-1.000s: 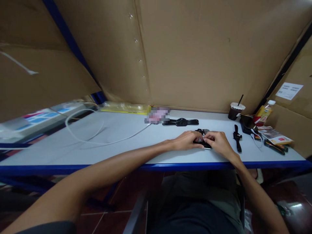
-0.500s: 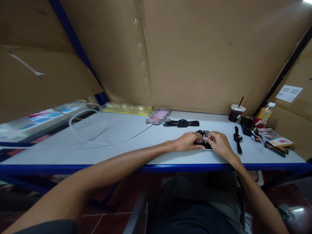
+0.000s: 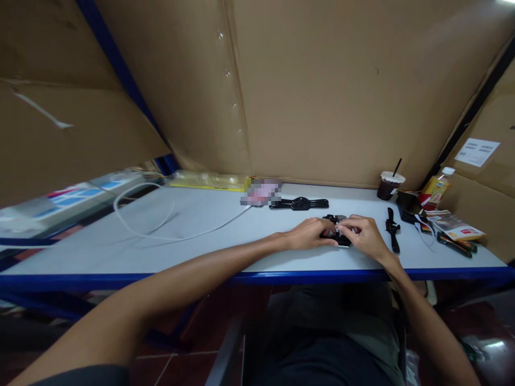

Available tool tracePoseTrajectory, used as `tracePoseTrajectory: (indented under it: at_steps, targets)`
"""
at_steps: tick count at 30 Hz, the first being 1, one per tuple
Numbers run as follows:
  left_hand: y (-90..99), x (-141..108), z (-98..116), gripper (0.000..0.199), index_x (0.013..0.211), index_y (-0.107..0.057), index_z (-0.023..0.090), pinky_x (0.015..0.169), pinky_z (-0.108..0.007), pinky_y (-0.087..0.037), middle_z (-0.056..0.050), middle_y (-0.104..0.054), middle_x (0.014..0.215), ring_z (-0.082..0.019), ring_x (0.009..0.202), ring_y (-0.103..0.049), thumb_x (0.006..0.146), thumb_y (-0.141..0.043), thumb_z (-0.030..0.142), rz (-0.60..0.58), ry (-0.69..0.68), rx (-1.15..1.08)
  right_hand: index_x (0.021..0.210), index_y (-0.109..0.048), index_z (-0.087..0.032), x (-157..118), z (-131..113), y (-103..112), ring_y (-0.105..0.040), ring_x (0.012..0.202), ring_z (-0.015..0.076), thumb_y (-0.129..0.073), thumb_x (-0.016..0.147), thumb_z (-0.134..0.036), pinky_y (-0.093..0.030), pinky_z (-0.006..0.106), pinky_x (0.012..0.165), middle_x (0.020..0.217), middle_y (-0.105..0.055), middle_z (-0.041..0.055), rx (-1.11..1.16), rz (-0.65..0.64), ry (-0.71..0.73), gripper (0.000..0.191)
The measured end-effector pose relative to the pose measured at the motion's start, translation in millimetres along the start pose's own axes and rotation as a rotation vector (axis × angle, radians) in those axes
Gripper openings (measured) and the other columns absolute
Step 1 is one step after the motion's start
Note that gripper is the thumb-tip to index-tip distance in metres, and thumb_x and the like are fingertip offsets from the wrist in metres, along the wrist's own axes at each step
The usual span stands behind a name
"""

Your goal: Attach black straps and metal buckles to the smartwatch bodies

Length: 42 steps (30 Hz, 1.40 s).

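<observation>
My left hand is closed on the left side of a small black part with a silvery middle, low over the table near its front edge. From the right, my right hand reaches over the same part, thumb and index finger pinched at its middle; whatever is between those fingertips is too small to make out. A black two-armed bracket lies flat behind my hands. To the right of my right hand rests a black spokeshave-like tool.
The white table has a blue front edge. A white cable runs to a blurred pink item. At the right are a drink cup, a bottle, a black box and packets. Cardboard stands behind.
My right hand has shifted slightly left over the black part, its fingers now nearer my left hand. My left hand has kept its place.
</observation>
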<state>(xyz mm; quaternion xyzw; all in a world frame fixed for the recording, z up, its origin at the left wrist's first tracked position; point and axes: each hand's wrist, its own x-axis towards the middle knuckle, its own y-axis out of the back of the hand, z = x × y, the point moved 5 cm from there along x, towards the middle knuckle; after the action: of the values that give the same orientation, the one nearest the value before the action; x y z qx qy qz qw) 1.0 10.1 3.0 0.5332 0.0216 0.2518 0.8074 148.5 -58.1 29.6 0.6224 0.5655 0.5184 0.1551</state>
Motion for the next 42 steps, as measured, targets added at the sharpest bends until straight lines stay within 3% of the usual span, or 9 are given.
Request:
tracePoseTrajectory:
  at_steps: [3, 12, 19, 27, 31, 37, 40, 42]
  targets:
    - [-0.1, 0, 1, 0.038, 0.095, -0.064, 0.016, 0.064, -0.026, -0.031, 0.000, -0.061, 0.081, -0.014, 0.069, -0.049, 0.094, -0.067, 0.054, -0.004, -0.012, 0.000, 0.088, -0.082, -0.024, 0, 0, -4, -0.056, 0.068, 0.0162, -0.061, 0.094, -0.025, -0.038, 0.028, 0.069, 0.074, -0.068, 0.0015, -0.034, -0.038, 0.019, 0.022]
    - [-1.6, 0, -3, 0.039, 0.103, -0.066, 0.017, 0.064, -0.026, -0.033, 0.000, -0.062, 0.083, -0.014, 0.070, -0.050, 0.093, -0.068, 0.055, -0.005, -0.002, 0.006, 0.076, -0.075, -0.022, 0, 12, -4, -0.058, 0.070, 0.0174, -0.057, 0.095, -0.028, -0.032, 0.029, 0.064, 0.078, -0.070, 0.0040, -0.276, 0.008, -0.113, 0.027]
    - [-0.2, 0, -1, 0.040, 0.103, -0.067, 0.017, 0.064, -0.027, -0.033, -0.002, -0.064, 0.084, -0.015, 0.070, -0.052, 0.093, -0.067, 0.056, -0.014, 0.005, 0.002, 0.064, -0.067, -0.022, -1, 13, 3, -0.056, 0.062, 0.0179, -0.059, 0.095, -0.051, -0.026, 0.030, 0.059, 0.065, -0.069, 0.0034, -0.283, -0.011, -0.318, 0.043]
    - [-1.7, 1, -4, 0.041, 0.100, -0.066, 0.017, 0.063, -0.027, -0.031, 0.000, -0.061, 0.081, -0.014, 0.069, -0.051, 0.093, -0.066, 0.057, 0.007, -0.010, 0.001, 0.077, -0.073, -0.023, 1, 10, -7, -0.059, 0.064, 0.0169, -0.068, 0.088, -0.034, -0.031, 0.027, 0.061, 0.072, -0.072, 0.0008, -0.178, -0.109, -0.261, 0.017]
    - [-1.1, 1, -2, 0.040, 0.097, -0.066, 0.017, 0.063, -0.027, -0.031, 0.000, -0.061, 0.080, -0.014, 0.068, -0.050, 0.093, -0.066, 0.057, 0.006, -0.014, 0.008, 0.084, -0.078, -0.025, 0, 12, -6, -0.062, 0.067, 0.0186, -0.069, 0.088, -0.034, -0.034, 0.027, 0.063, 0.072, -0.073, 0.0010, -0.174, -0.085, -0.268, 0.013]
    - [0.5, 0, -1, 0.038, 0.098, -0.067, 0.017, 0.063, -0.026, -0.031, 0.000, -0.061, 0.080, -0.014, 0.068, -0.049, 0.094, -0.066, 0.055, 0.006, -0.022, -0.002, 0.084, -0.081, -0.024, 1, 5, -5, -0.062, 0.073, 0.0169, -0.065, 0.090, -0.028, -0.043, 0.029, 0.073, 0.083, -0.075, 0.0024, -0.017, -0.110, -0.083, 0.017]
    - [0.6, 0, -1, 0.038, 0.100, -0.067, 0.017, 0.064, -0.026, -0.031, 0.000, -0.061, 0.081, -0.014, 0.069, -0.050, 0.094, -0.066, 0.055, 0.004, -0.024, -0.005, 0.078, -0.078, -0.023, 1, 6, -5, -0.062, 0.072, 0.0165, -0.068, 0.087, -0.025, -0.043, 0.028, 0.071, 0.081, -0.073, 0.0016, 0.027, -0.112, -0.100, 0.014]
    - [0.2, 0, -1, 0.039, 0.102, -0.068, 0.017, 0.064, -0.026, -0.032, 0.000, -0.061, 0.081, -0.014, 0.069, -0.051, 0.094, -0.067, 0.055, 0.002, -0.023, -0.005, 0.085, -0.077, -0.023, 0, 8, -6, -0.062, 0.072, 0.0164, -0.069, 0.084, -0.021, -0.043, 0.028, 0.070, 0.079, -0.073, 0.0002, 0.062, -0.109, -0.138, 0.008]
